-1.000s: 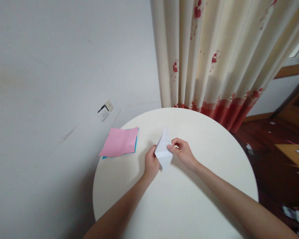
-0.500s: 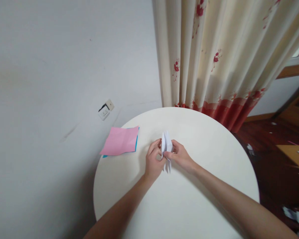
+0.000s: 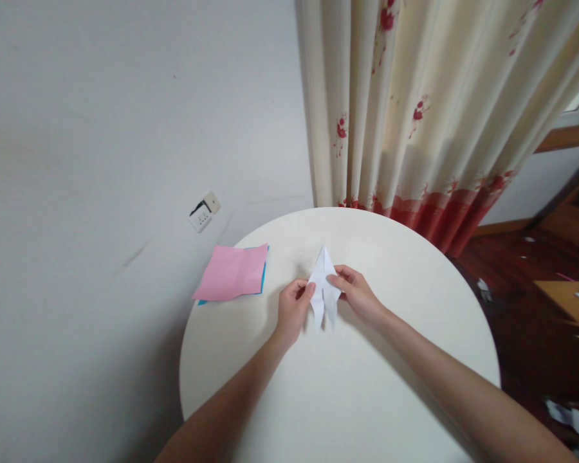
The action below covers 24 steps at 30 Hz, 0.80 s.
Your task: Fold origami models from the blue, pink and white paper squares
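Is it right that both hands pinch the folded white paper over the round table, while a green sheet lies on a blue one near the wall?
Not quite: the top sheet is pink, not green. The head view shows the pink sheet lying on a blue sheet near the wall. The rest holds: the left hand and right hand pinch the folded white paper over the round table.

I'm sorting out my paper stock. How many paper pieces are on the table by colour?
White folded paper, held between left hand and right hand: 1
Pink sheet: 1
Blue sheet, mostly hidden under the pink: 1
Total: 3
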Available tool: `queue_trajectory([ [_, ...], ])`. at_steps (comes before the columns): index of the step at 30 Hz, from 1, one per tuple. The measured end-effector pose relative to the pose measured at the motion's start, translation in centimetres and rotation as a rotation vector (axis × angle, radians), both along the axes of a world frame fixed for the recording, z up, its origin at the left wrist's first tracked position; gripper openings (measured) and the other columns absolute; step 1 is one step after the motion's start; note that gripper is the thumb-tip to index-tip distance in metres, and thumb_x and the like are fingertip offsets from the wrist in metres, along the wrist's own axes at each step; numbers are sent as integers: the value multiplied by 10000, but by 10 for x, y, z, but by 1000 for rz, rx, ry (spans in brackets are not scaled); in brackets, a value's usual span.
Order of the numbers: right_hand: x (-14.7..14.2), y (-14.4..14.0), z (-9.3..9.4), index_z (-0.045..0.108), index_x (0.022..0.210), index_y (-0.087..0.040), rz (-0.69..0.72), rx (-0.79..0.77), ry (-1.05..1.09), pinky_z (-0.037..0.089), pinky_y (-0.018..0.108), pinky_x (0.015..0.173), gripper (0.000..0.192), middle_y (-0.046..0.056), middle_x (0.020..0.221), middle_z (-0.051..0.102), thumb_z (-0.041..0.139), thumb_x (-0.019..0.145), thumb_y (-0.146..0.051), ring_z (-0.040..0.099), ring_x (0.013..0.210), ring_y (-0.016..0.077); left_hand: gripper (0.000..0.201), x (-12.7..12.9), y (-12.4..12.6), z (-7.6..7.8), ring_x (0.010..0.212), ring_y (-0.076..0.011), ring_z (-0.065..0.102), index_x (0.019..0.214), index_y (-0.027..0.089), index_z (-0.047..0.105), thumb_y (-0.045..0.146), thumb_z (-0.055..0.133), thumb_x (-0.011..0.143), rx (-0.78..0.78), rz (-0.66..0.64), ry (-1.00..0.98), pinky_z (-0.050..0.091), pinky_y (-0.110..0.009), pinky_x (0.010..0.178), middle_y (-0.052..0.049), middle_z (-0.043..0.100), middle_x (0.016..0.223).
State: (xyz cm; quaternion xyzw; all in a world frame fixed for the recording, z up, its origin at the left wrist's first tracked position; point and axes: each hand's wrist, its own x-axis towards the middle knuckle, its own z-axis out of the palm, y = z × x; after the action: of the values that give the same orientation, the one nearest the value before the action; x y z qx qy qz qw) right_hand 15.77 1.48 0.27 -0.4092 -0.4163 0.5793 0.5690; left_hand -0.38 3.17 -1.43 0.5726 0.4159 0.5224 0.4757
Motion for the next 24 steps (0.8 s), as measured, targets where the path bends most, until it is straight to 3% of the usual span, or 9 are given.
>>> queue_trajectory([
  [4, -2, 1, 0, 623, 1039, -215, -149, 44, -94, 501, 298, 703, 383, 71, 1089, 639, 677, 757, -469, 614, 924, 206, 234, -1, -1, 3, 628, -121, 533, 721, 178, 593, 379, 662, 817, 131, 168, 66, 410, -219, 606, 22, 567, 653],
  [6, -5, 0, 0, 633, 961, -199, -230, 111, -224, 480, 282, 680, 347, 68, 1010, 648, 670, 756, -476, 597, 908, 204, 210, -2, -2, 5, 645, -120, 537, 730, 182, 582, 354, 654, 828, 191, 220, 84, 415, -218, 614, 17, 568, 691],
  [9, -10, -2, -4, 619, 765, -182, -182, 187, -348, 426, 256, 606, 278, 22, 759, 622, 682, 742, -452, 561, 746, 173, 197, -3, -4, 9, 696, -125, 553, 739, 184, 575, 339, 647, 836, 253, 240, 98, 434, -221, 638, -3, 582, 765],
  [12, -11, -2, -9, 566, 618, -184, -116, 165, -298, 386, 255, 570, 325, -20, 589, 541, 665, 754, -462, 488, 592, 134, 219, -4, -4, 11, 711, -134, 543, 738, 177, 582, 356, 611, 862, 261, 248, 121, 444, -230, 659, -9, 576, 751],
  [15, -10, -1, -12, 569, 615, -188, -102, 128, -175, 407, 268, 597, 331, -21, 583, 552, 650, 772, -468, 491, 573, 131, 269, -5, -1, 8, 728, -145, 553, 762, 165, 614, 368, 524, 914, 208, 209, 138, 461, -245, 683, -22, 598, 754],
  [18, -10, -1, -11, 618, 671, -187, -141, 155, -172, 435, 279, 629, 277, -3, 642, 609, 666, 764, -443, 530, 608, 145, 204, -4, 2, 3, 897, -171, 590, 989, 176, 659, 316, 532, 910, 201, 171, 155, 502, -266, 759, -67, 623, 996],
  [21, -12, -2, -10, 652, 742, -186, -160, 190, -221, 447, 279, 630, 244, 15, 711, 654, 664, 766, -429, 561, 648, 160, 450, -3, 0, 0, 1057, -190, 556, 1318, 263, 542, 242, 585, 870, 273, 243, 219, 528, -290, 812, -96, 509, 1223],
  [24, -13, -4, -9, 628, 729, -188, -175, 174, -207, 428, 267, 595, 254, 10, 683, 641, 658, 764, -437, 550, 626, 155, 380, -2, -5, 1, 1110, -202, 544, 1265, 276, 615, 224, 559, 892, 374, 238, 328, 509, -340, 920, -91, 519, 1188],
])
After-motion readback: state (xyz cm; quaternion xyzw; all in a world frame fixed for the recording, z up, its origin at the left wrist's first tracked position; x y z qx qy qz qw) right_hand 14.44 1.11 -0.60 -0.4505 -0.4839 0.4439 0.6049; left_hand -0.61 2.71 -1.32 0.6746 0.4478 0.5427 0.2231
